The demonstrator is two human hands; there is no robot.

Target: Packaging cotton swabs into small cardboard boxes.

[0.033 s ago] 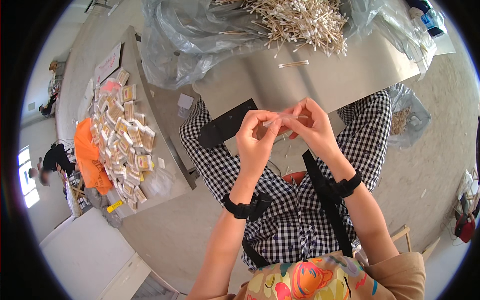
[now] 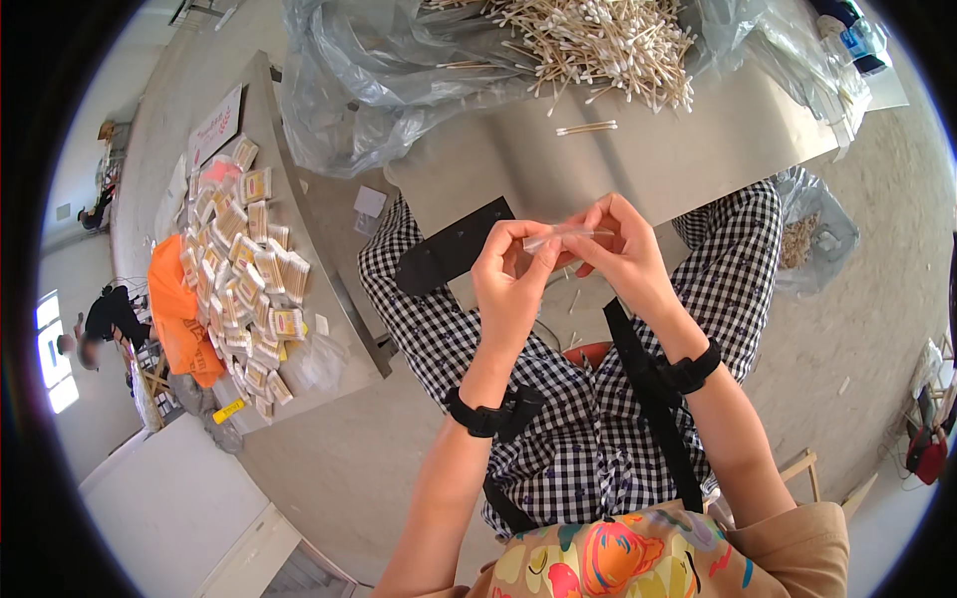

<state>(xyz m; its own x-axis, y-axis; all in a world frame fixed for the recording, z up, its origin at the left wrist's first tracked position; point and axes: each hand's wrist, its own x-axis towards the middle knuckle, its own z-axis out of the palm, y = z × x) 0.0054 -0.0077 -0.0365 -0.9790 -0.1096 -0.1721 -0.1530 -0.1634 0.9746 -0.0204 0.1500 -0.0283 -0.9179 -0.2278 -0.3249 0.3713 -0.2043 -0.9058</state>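
My left hand [image 2: 510, 261] and my right hand [image 2: 620, 249] meet above my lap, near the front edge of a metal table [image 2: 478, 159]. Both pinch a small clear plastic piece [image 2: 568, 233], seemingly the edge of a thin bag, between thumbs and fingers. Most of it is hidden by the fingers, so I cannot tell what is inside. Beyond my hands, a large heap of cotton swabs [image 2: 608, 50] lies on a grey plastic bag [image 2: 369, 90]. One or two loose swabs [image 2: 586, 128] rest on the bare metal nearer to me.
On a side table [image 2: 329, 389] at left, filled swab packs [image 2: 249, 269] are piled beside an orange bag [image 2: 181, 309]. A dark flat plate [image 2: 449, 249] sits by my left knee. Right of my legs stands a clear bag [image 2: 822, 249] with swabs. People work far left.
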